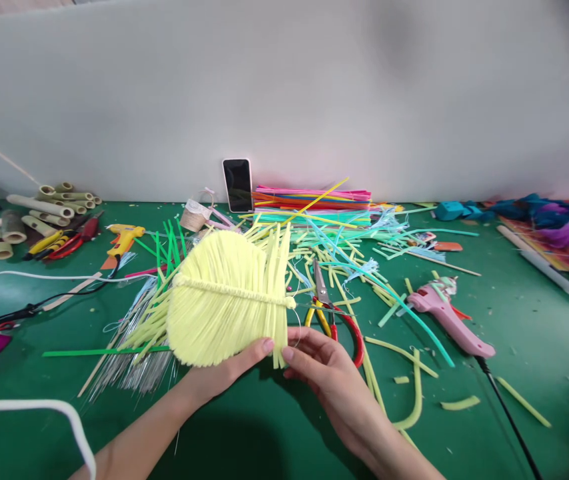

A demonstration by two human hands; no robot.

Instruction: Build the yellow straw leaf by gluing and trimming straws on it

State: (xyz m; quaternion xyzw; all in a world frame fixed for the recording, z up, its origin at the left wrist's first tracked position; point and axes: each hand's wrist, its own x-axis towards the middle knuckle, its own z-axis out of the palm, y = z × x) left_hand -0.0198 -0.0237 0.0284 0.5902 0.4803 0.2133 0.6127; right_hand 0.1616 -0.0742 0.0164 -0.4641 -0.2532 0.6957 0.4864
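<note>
A pale yellow leaf shape made of pipe cleaners (219,307) hangs above the green table, its thick midrib running across it to the right. My left hand (237,363) holds it from below, thumb on the lower edge and the other fingers hidden behind. With thumb and fingers my right hand (317,367) pinches the lower ends of the loose strips at the leaf's right end. A thin wire loop shows near the midrib tip. Scissors with red handles (357,337) lie just behind my right hand, beside a yellow-handled tool (322,319).
On the green table (514,347), a pink glue gun (447,317) lies right and a yellow glue gun (124,239) left. Wire stems (139,370) and cut pipe cleaners are scattered about. A phone (238,187) leans on the wall near coloured bundles (314,200). Bamboo pieces (49,213) lie far left.
</note>
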